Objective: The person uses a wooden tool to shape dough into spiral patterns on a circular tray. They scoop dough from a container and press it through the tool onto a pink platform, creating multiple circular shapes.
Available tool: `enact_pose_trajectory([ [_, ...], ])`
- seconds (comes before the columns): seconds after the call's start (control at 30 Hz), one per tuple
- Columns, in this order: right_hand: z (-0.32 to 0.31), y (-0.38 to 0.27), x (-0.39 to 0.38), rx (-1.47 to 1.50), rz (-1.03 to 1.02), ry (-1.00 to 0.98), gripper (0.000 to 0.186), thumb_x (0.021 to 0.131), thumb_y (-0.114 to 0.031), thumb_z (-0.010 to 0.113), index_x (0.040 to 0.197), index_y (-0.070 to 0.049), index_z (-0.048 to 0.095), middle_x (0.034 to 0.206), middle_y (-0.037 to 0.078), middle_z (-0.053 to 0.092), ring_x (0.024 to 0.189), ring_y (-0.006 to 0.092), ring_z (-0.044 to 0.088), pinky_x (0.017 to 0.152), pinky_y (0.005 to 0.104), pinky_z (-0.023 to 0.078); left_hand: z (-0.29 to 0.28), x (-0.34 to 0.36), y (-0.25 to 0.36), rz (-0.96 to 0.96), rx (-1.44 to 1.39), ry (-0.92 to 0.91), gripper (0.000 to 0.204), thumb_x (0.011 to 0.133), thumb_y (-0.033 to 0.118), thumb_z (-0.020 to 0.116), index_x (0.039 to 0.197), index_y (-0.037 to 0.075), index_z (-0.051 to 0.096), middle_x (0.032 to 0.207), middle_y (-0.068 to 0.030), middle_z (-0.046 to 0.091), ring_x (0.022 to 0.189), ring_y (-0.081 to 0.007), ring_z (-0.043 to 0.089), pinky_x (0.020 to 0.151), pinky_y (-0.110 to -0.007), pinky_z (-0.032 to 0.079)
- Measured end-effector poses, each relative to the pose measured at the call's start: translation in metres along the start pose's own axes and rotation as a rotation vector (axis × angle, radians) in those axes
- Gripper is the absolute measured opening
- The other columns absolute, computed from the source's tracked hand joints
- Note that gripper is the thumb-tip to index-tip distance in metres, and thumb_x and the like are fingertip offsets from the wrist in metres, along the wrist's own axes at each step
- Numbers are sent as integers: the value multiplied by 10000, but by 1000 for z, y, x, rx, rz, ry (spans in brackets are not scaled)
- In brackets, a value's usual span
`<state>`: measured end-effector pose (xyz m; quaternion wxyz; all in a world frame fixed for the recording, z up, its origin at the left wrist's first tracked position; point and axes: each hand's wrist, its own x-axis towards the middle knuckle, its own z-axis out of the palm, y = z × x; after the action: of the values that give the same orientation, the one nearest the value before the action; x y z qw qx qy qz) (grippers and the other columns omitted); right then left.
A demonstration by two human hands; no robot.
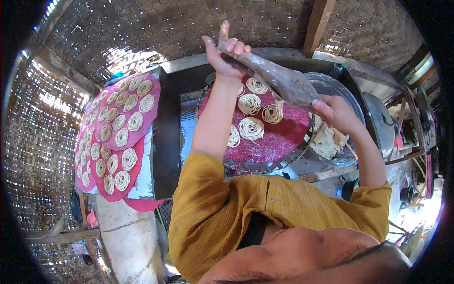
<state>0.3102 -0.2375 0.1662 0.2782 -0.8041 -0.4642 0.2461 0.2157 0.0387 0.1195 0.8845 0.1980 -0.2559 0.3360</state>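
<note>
A long, dough-smeared wooden press (279, 80) is held out over a round woven tray (257, 163) lined with a red cloth (279, 137). The left hand (224, 54) is closed around the far, narrow end of the press, with one finger raised above it; the right hand (336, 112) is wrapped around the near, thicker end. Thin strands can be seen hanging from the underside of the press toward the cloth, though they are too fine to be made out clearly.

On the red cloth, five coiled noodle nests (250, 116) have been laid, gathered toward the tray's far and left part, while its near and right part is bare. Just to the right of the tray, partly hidden by the right hand, a metal bowl (338, 85) holding a pale lump of dough (326, 142) is set. Well apart on the left, on a raised surface, pink cloths (125, 111) are already covered with many nests in rows.

The step in hand is judged to be the pressing of another nest onto the tray, which appears roughly half filled. The next move would call for steady squeezing with both hands while the press is circled over a bare patch of cloth, so that the new coil is kept from touching those already laid.
</note>
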Motion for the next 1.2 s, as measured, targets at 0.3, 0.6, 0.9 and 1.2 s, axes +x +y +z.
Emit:
enact_pose_trajectory([
  [0.3, 9, 9, -14, 91, 8, -113, 487, 822, -457, 452, 822, 14, 575, 526, 51, 477, 430, 124, 477, 417, 268, 390, 9, -25, -3, -67, 84, 151, 636, 786, 625, 341, 1125, 111, 499, 510, 72, 416, 490, -97, 440, 644, -315, 413],
  [0.6, 11, 36, -22, 346, 65, -124, 394, 828, -398, 480, 772, -10, 516, 526, 17, 459, 413, 92, 441, 380, 240, 353, -28, -27, -44, -383, 257, 124, 581, 807, 549, 387, 1113, 67, 496, 788, -40, 549, 707, -172, 525, 742, -350, 408],
  [0.9, 14, 47, -17, 305, -6, -77, 372, 824, -379, 497, 761, -13, 511, 527, 14, 465, 408, 87, 436, 384, 246, 351, -40, -80, -81, -893, 1059, 246, 393, 882, 288, 390, 1174, 28, 435, 1152, -91, 499, 1004, -181, 483, 854, -310, 373],
  [1.2, 21, 62, -11, 339, 72, 65, 336, 836, -355, 485, 756, -29, 493, 541, 7, 457, 436, 81, 421, 385, 249, 346, -41, -79, -81, -1036, 1300, 210, 452, 887, 344, 307, 1157, 7, 441, 1123, -115, 518, 1035, -184, 471, 908, -307, 315],
])
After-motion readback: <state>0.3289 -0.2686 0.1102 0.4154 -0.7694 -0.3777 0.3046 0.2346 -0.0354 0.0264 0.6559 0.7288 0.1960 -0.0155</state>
